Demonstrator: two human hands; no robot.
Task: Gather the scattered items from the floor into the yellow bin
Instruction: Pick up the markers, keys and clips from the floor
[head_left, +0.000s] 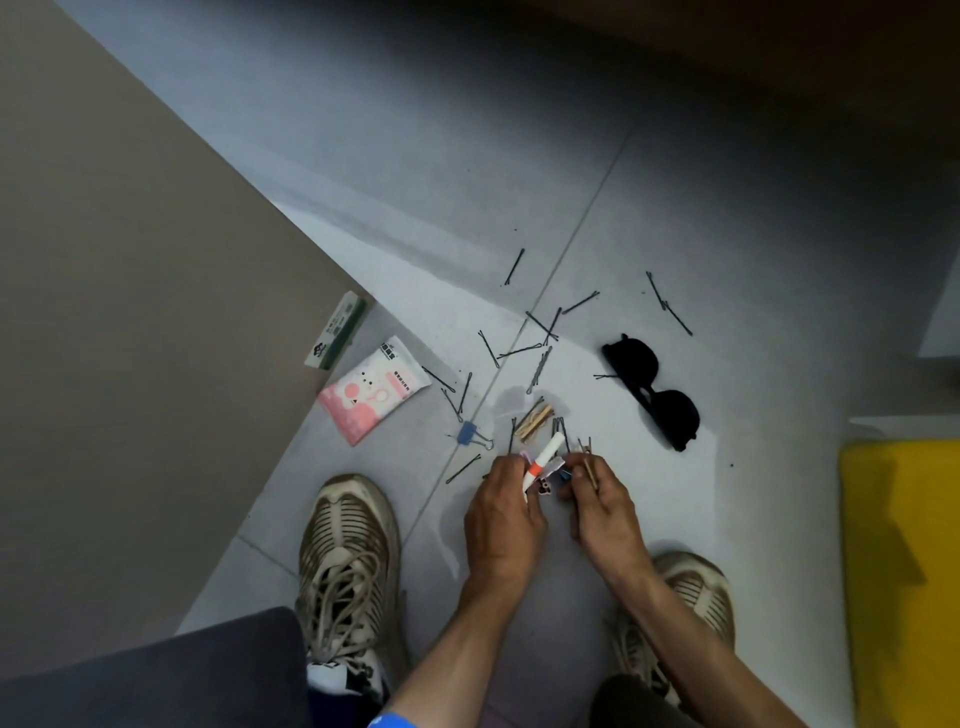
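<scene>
A: The yellow bin (901, 571) stands at the right edge of the floor (675, 218), just beside the person's right shoe (696, 597). And the hands?

B: The left hand (501, 525) is curled round a white marker (543, 460) with an orange band. The right hand (605, 512) pinches thin wooden sticks (591, 473); small bits sit between both hands.

A: What lies on the floor?

B: Black hairpins (540, 364) are scattered ahead, with wooden clothespins (532, 421), a blue binder clip (470, 434), black sunglasses (652, 387), a pink tissue pack (371, 395) and a green-and-white box (335, 332).
</scene>
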